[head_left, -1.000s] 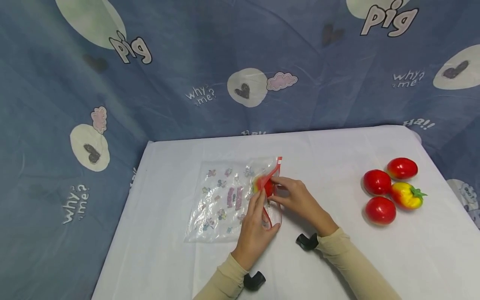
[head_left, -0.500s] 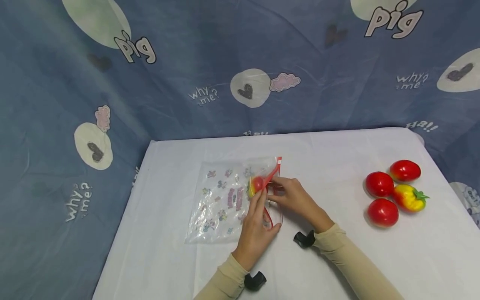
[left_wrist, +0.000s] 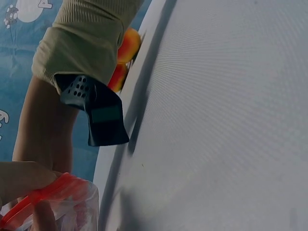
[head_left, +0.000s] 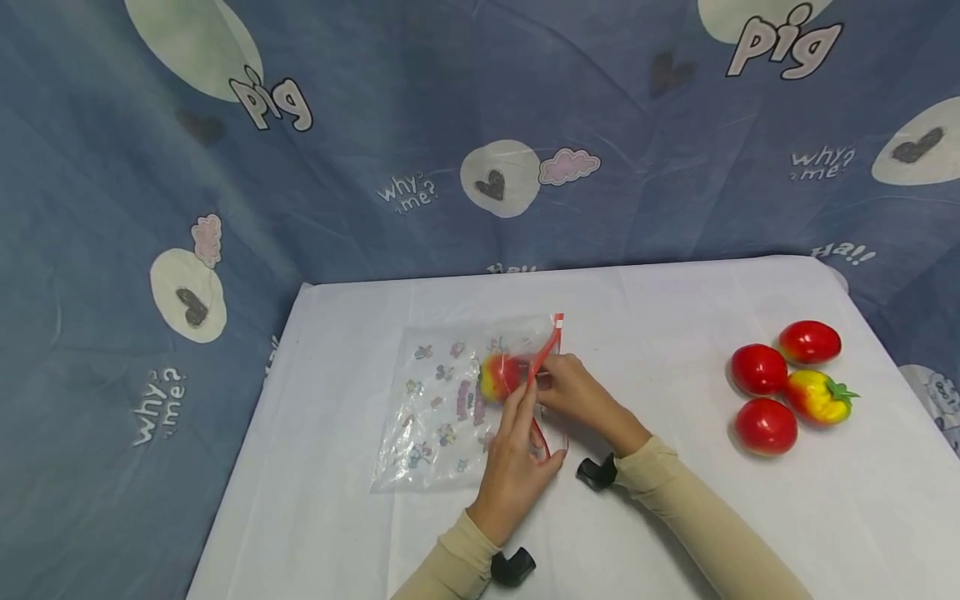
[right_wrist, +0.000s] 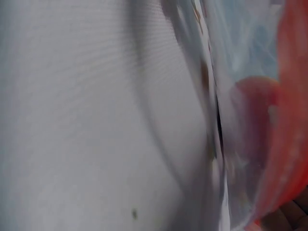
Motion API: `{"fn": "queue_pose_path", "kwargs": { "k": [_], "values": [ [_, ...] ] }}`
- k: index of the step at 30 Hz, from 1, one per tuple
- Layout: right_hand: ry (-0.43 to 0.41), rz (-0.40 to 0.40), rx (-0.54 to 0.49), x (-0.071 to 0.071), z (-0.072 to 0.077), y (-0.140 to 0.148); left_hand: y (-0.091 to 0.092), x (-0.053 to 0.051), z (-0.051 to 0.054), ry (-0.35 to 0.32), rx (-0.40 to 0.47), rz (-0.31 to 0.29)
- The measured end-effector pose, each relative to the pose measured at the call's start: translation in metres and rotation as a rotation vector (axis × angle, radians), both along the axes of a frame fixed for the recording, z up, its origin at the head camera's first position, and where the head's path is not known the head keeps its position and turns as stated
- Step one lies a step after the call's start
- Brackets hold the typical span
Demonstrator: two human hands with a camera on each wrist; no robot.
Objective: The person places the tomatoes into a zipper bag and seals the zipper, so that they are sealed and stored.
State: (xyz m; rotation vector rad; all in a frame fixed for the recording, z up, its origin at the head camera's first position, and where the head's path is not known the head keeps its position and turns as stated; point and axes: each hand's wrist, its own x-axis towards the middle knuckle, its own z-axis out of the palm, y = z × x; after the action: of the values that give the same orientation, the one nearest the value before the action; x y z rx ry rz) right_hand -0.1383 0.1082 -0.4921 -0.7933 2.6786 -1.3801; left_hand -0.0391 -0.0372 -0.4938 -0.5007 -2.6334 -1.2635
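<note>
Blue curtain (head_left: 360, 100) is hung behind the clear bag (head_left: 431, 417), white-covered table (head_left: 315, 400) spread beneath it. Red-and-yellow fruit (head_left: 498, 377) is seen inside the bag, near its mouth. Red zip strip (head_left: 546, 352) at the bag's right end appears pinched by left hand (head_left: 513, 475). Right hand (head_left: 576, 393) is put into the mouth, up to the fruit; whether that is gripped or only pushed cannot be told. Well right of the bag, three red fruits (head_left: 759, 369) and a yellow-red pepper (head_left: 819, 397) are grouped. Judged step: fruit being slipped into the bag; next move calls for the mouth to be held apart while the right hand is freed. Read on the curtain: "why me?", "pig", "Ha!!"; pink lettering (head_left: 470, 402) on the bag cannot be read.
</note>
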Motion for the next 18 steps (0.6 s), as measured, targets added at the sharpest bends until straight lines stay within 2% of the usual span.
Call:
{"fn": "queue_pose_path", "kwargs": {
  "k": [8, 18],
  "values": [
    [0.056, -0.001, 0.059, -0.008, -0.004, -0.008, -0.001, 0.000, 0.000, 0.034, -0.016, 0.003],
    [0.021, 0.036, 0.020, -0.014, -0.007, -0.017, -0.001, 0.000, 0.002, 0.032, -0.004, 0.004]
  ]
}}
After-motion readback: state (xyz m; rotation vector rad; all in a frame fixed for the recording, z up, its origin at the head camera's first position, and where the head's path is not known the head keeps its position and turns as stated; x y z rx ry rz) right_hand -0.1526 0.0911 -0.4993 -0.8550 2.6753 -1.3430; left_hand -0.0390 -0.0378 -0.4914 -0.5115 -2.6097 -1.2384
